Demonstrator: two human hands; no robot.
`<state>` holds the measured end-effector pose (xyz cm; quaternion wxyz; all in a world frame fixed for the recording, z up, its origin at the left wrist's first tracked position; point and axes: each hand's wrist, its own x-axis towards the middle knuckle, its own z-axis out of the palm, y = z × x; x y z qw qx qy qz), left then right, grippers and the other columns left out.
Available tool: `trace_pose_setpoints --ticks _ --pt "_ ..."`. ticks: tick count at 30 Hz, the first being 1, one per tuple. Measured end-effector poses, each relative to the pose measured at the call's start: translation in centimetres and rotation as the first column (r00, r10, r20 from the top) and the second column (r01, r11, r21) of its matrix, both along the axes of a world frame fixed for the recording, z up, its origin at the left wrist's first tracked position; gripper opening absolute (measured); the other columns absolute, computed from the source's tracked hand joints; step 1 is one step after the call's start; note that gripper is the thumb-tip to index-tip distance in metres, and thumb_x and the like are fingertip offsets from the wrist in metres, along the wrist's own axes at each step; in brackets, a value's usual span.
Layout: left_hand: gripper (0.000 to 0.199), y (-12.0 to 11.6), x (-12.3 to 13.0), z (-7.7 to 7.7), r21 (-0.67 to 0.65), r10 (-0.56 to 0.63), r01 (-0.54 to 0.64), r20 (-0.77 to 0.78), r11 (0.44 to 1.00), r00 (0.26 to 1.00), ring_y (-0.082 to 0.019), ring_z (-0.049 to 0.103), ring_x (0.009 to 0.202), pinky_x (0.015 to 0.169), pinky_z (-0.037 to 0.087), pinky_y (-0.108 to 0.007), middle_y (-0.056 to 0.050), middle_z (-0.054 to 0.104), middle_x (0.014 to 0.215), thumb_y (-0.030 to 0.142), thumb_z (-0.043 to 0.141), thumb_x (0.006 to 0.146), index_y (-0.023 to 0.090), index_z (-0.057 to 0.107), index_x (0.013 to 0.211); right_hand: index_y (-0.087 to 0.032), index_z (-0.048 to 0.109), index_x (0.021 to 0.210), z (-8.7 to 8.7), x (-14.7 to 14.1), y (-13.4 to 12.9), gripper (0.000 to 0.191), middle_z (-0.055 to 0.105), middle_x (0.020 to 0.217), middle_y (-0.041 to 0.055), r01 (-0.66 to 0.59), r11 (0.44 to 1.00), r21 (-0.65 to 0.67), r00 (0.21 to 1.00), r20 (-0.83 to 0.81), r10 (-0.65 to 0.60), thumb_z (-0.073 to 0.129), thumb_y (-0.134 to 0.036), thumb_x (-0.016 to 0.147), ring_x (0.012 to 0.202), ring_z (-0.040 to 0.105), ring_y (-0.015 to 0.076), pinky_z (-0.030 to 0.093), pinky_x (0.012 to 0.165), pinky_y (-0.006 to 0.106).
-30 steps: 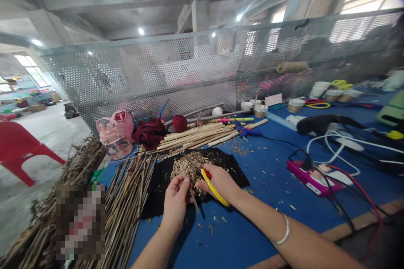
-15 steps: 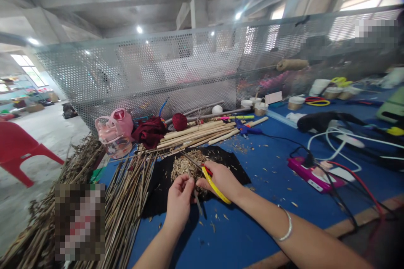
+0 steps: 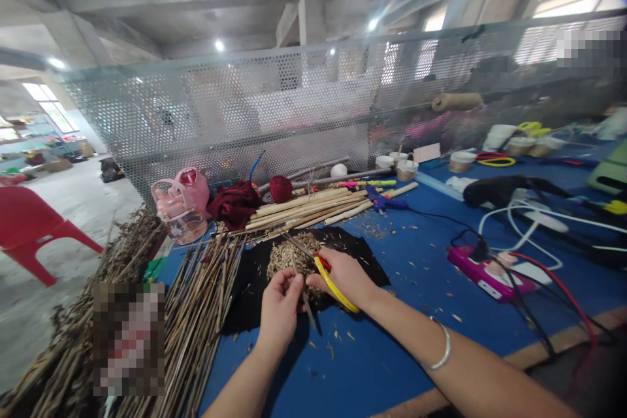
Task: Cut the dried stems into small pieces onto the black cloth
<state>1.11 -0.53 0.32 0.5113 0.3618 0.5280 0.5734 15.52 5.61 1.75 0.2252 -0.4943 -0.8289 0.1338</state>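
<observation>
My left hand pinches a thin dry twig between thumb and fingertips. The twig slants down to the right past the fingers. Closed round a pair of scissors with yellow-and-red handles is my right hand. The blades point up and left, over a pile of small cut plant pieces. This pile lies on a black cloth, under and beyond both hands. Long dry stems lie just left of the cloth.
Pale peeled sticks, a dark red yarn ball and a blue glue gun lie behind the pile. A pink bottle stands back left. To the right are a magenta power strip and cables. A perforated metal screen bounds the table.
The view has shifted slightly, so everything sits a little further right. Both hands keep nearly the same pose over the pile, still holding the twig and scissors.
</observation>
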Motion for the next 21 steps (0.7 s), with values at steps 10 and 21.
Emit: trace_pose_setpoints --ticks 10,21 --pt "0.042 -0.2 -0.1 0.3 0.017 0.055 -0.055 0.023 0.998 0.998 -0.008 0.049 0.051 0.044 0.042 -0.018 0.003 0.054 0.064 0.047 0.068 0.061 0.015 0.055 0.086 -0.019 0.054 0.092 0.1 0.5 -0.7 0.048 0.058 0.085 0.0046 -0.059 0.996 -0.068 0.998 0.002 0.060 0.061 -0.059 0.066 0.072 0.054 0.0166 0.034 0.059 0.025" --pt "0.039 -0.3 0.1 0.2 0.025 0.027 -0.027 -0.002 0.999 1.000 -0.008 0.048 0.052 0.048 0.043 -0.019 0.003 0.051 0.060 0.047 0.067 0.062 0.015 0.054 0.081 -0.014 0.050 0.095 0.2 0.6 -1.3 0.074 0.053 0.090 0.0094 -0.106 0.994 -0.006 0.994 0.025 0.106 0.064 -0.071 0.049 0.083 0.052 0.0235 0.038 0.070 0.032"
